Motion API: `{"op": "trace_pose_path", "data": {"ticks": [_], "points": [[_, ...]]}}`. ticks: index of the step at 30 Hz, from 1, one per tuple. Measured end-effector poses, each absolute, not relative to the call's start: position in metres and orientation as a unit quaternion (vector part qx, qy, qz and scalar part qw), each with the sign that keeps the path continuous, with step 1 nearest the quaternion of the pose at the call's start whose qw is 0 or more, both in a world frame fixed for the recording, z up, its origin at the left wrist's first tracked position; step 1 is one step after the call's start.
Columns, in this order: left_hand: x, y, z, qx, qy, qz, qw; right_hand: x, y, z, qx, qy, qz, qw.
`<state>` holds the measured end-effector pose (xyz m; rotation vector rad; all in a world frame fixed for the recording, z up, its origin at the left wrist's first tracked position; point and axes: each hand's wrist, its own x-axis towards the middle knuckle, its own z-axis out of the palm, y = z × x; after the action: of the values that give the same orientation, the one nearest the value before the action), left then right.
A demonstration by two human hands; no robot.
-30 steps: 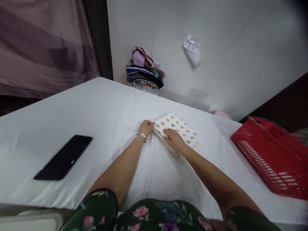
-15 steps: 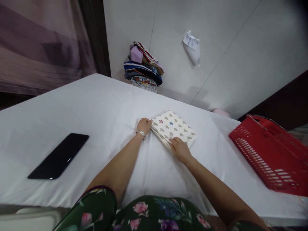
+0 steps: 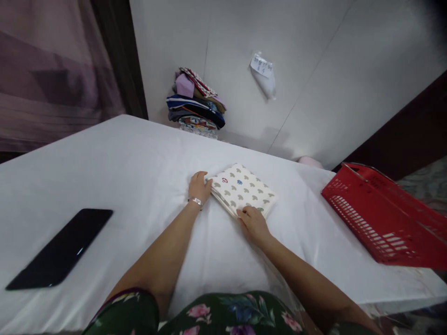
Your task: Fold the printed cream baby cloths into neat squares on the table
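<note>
A folded cream cloth (image 3: 244, 186) with a grey mushroom-like print and a few red, blue and green motifs lies on the white table. At its left corner is my left hand (image 3: 199, 187), a bracelet on the wrist. Its fingers are apart and the thumb side touches the cloth's edge. My right hand (image 3: 254, 224) is closed on the near edge, fingertips on top and the thumb by the folded layers. Whether the cloth is a garment cannot be made out.
A black phone-like slab (image 3: 61, 249) lies at the left of the white-covered table (image 3: 139, 158). A red plastic basket (image 3: 380, 214) stands at the right. Folded clothes (image 3: 197, 100) are piled by the wall, where a labelled plastic bag (image 3: 263, 74) hangs.
My view has shifted, so most things appear further left and slightly lower. The fingers of my left hand have loosened at the cloth's corner. My right hand stays on the near edge.
</note>
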<state>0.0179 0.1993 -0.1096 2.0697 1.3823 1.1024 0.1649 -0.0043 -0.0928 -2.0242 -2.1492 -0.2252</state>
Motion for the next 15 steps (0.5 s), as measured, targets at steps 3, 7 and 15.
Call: {"op": "trace_pose_path", "data": {"ticks": [3,7,15], "points": [[0.026,0.180,-0.095,0.815,0.390,0.412,0.118,0.163,-0.002,-0.098,-0.682,-0.716,-0.113,0.096],[0.039,0.157,-0.096,0.909,0.277,0.303,0.067,0.158,-0.003,-0.100,-0.680,-0.714,-0.143,0.091],[0.041,0.166,-0.116,0.924,0.323,0.182,0.089,0.150,-0.041,-0.110,-0.636,-0.749,-0.109,0.152]]}}
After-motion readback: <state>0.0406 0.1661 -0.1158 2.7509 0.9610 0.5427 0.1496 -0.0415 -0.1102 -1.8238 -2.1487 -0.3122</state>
